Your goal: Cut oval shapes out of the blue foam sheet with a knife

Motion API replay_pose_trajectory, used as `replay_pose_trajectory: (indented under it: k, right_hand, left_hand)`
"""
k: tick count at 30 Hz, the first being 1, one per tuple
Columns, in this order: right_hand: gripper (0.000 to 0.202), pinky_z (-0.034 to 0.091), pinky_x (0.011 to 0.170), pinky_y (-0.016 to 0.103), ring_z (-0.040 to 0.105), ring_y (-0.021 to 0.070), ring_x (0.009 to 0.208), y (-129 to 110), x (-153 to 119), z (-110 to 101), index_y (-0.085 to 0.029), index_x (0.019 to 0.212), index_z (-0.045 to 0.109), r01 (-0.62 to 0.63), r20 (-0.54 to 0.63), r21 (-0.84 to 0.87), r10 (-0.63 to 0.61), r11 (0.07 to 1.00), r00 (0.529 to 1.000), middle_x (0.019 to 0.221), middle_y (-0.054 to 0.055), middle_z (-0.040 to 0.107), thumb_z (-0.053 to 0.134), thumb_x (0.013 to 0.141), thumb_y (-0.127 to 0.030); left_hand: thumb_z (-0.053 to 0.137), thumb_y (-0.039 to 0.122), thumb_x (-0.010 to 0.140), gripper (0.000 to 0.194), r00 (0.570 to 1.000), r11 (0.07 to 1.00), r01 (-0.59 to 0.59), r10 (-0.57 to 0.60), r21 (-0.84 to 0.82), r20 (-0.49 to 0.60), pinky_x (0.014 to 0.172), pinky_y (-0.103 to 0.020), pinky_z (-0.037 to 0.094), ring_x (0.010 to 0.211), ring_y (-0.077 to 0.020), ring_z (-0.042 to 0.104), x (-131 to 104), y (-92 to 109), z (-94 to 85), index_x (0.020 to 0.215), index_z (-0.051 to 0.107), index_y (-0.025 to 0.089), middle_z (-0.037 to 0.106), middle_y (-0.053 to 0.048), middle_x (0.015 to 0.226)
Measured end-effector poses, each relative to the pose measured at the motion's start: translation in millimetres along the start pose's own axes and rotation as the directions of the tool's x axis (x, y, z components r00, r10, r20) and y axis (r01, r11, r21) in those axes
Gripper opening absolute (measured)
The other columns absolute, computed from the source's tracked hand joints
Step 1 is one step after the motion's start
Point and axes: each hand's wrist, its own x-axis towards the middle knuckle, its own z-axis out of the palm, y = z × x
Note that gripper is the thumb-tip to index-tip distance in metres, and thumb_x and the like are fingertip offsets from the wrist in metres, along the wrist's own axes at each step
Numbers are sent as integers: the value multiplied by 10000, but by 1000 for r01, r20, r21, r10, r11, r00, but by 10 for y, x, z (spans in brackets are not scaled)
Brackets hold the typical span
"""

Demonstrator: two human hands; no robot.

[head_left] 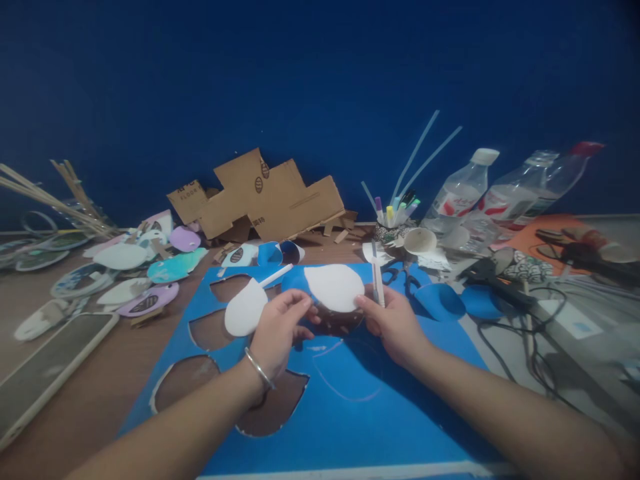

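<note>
Nearest, a blue board (pixel 415 433) lies flat on the brown bench (pixel 110 400), squarely before the person, likely to put its whole face within reach. A thin purplish outline (pixel 357 399) curves over its smooth surface, and leaf-shaped holes (pixel 273 403) with rough whitish rims sit close together, seemingly to spare material; the bench shows through them. The left hand (pixel 280 327), a shiny metal bangle (pixel 259 368) at its wrist, curls its fingers by the lower left edge of a white leaf (pixel 337 287); I cannot tell whether this grip has hold of it. The right hand (pixel 393 323) does: its thumb pins the right edge, so the matt, stiff-looking piece is held up over the board, tip toward the left. The same grip has a slim cutter (pixel 377 283) tucked upright, probably to leave the thumb free. Just beside the left hand is a second leaf (pixel 245 310), also white, with a white pen (pixel 276 275) at its upper edge. Beyond, dark scissors (pixel 410 283) lie near curled blue scraps (pixel 440 301), apparently handy for the right side. Farther back, clear plastic bottles (pixel 460 190) and jagged, stepped brown card (pixel 280 193) stand before the blue wall (pixel 300 80).
</note>
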Motion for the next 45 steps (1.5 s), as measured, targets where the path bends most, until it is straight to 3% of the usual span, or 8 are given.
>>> replay_pose_trajectory:
  k: [5, 7, 12, 24, 27, 32, 38, 45]
  right_hand:
    - [276, 215, 336, 178, 291, 43, 348, 20, 3, -8, -160, 789, 508, 1, -9, -9, -1, 1000, 1000, 429, -100, 364, 668, 668, -350]
    - [281, 217, 336, 179, 287, 41, 348, 25, 4, -11, -159, 794, 508, 3, -10, -6, -3, 1000, 1000, 430, -102, 363, 669, 668, -351]
    - [289, 214, 340, 181, 290, 41, 357, 9, -6, -9, -156, 796, 512, 3, -13, -26, -3, 1000, 1000, 463, -87, 401, 667, 659, -357]
    - [276, 240, 357, 191, 329, 55, 379, -18, -35, 2, -150, 787, 552, 43, -19, -210, -48, 977, 999, 486, -65, 437, 663, 639, -355]
    - [271, 237, 355, 188, 326, 52, 381, -20, -37, -1, -149, 786, 553, 45, -13, -216, -49, 975, 999, 490, -64, 433, 660, 645, -355]
    - [277, 231, 350, 184, 312, 48, 376, -43, -42, 5, -148, 791, 553, 39, 5, -186, -38, 982, 999, 482, -67, 421, 655, 647, -362]
    - [283, 243, 360, 185, 325, 51, 384, -30, -37, -8, -144, 804, 559, 44, 12, -220, -43, 974, 999, 488, -64, 430, 653, 640, -354]
    - [273, 262, 378, 194, 342, 56, 388, -24, -45, -11, -143, 822, 563, 27, 39, -281, -17, 959, 999, 479, -72, 424, 649, 652, -340]
  left_hand:
    - [506, 379, 764, 279, 999, 998, -29, 28, -55, -18, 417, -190, 407, 581, -122, 542, 7, -17, -5, 613, 452, 150, 508, 1, 623]
    - [575, 358, 723, 217, 999, 999, -41, 41, -14, -13, 431, -191, 422, 607, -120, 552, 11, -31, -17, 756, 498, 158, 548, -7, 723]
    - [669, 292, 647, 477, 997, 993, -71, 69, 99, 30, 493, -218, 472, 687, -133, 582, 16, -42, -28, 1067, 469, 188, 581, -75, 1016]
    - [535, 446, 750, 324, 999, 996, -30, 29, 86, 13, 525, -217, 474, 586, -120, 563, 27, -69, -43, 708, 589, 129, 611, -45, 662]
    - [565, 445, 728, 312, 999, 999, -31, 32, 44, -24, 477, -207, 458, 596, -132, 569, 27, -46, -31, 780, 586, 138, 594, -32, 658]
    - [629, 361, 696, 405, 995, 993, -96, 95, -69, -29, 516, -210, 483, 728, -140, 575, 16, 4, -4, 1052, 552, 184, 594, -66, 965]
    - [593, 382, 731, 312, 997, 997, -69, 70, -27, 22, 529, -213, 488, 674, -130, 575, 18, -17, -19, 919, 592, 133, 602, -51, 803]
    - [622, 397, 695, 265, 998, 996, -22, 27, 91, -58, 443, -164, 420, 476, -68, 517, 62, -69, -67, 722, 548, 144, 571, 16, 616]
